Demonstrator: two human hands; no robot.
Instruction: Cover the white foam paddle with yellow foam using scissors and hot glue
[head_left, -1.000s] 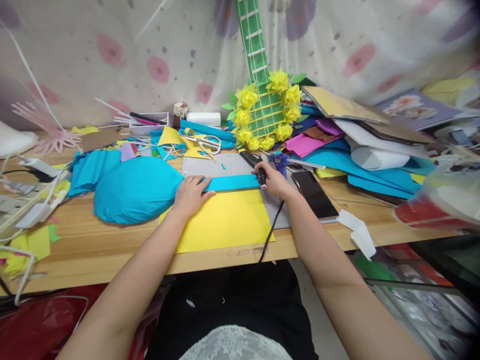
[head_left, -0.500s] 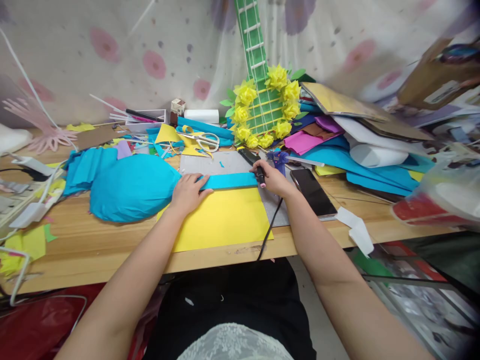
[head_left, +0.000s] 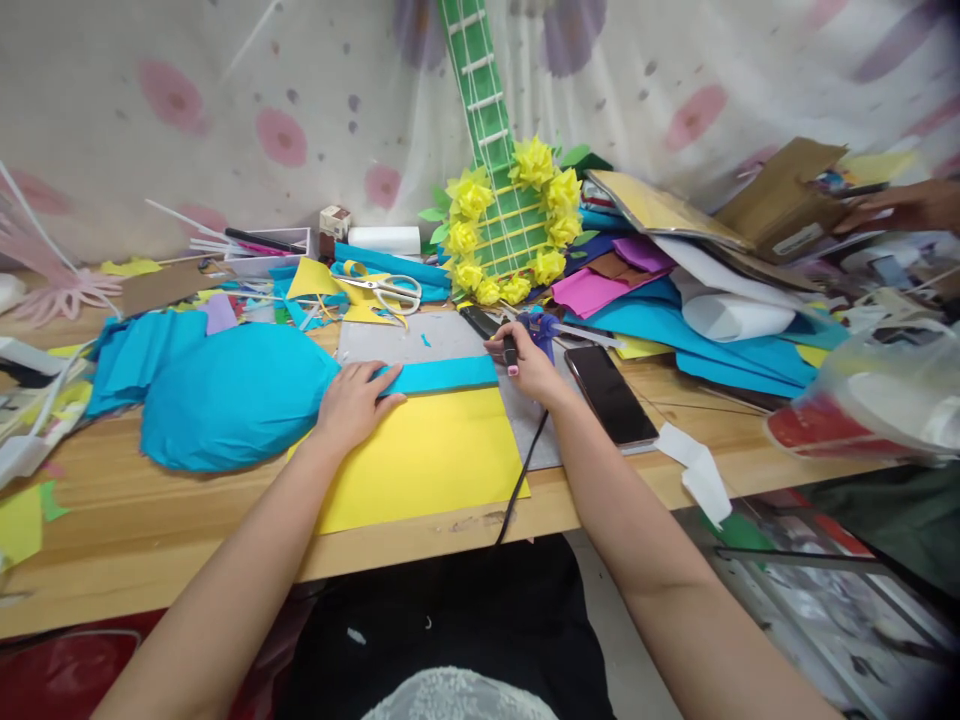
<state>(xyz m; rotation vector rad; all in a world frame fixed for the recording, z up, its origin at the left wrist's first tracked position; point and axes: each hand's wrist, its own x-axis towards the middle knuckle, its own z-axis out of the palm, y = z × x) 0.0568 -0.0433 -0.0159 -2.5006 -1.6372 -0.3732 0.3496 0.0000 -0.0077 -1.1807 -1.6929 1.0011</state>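
A bright blue paper-covered piece lies on the table, with a rounded, puffy body [head_left: 236,400] on the left and a long flat neck [head_left: 450,373] running right. My left hand [head_left: 352,402] rests with fingers spread where body and neck meet. My right hand [head_left: 529,365] is closed around a black marker [head_left: 510,352] with a pink end, at the neck's right end. I cannot make out whether its tip touches the paper. Under the neck lies a yellow sheet [head_left: 420,460], partly over a grey cutting mat [head_left: 532,430].
Behind stands a green paper guitar [head_left: 499,215] with yellow flowers. Scissors [head_left: 397,290] lie among scraps. A blue glue gun [head_left: 541,330] and a phone [head_left: 609,393] sit right of my hand. Another person's hand [head_left: 911,208] is at the far right, by a brown cardboard piece [head_left: 784,205].
The view has shifted, so the table scene appears farther left. Both my hands keep about the same places on the blue piece. The other person's hand shows more clearly.
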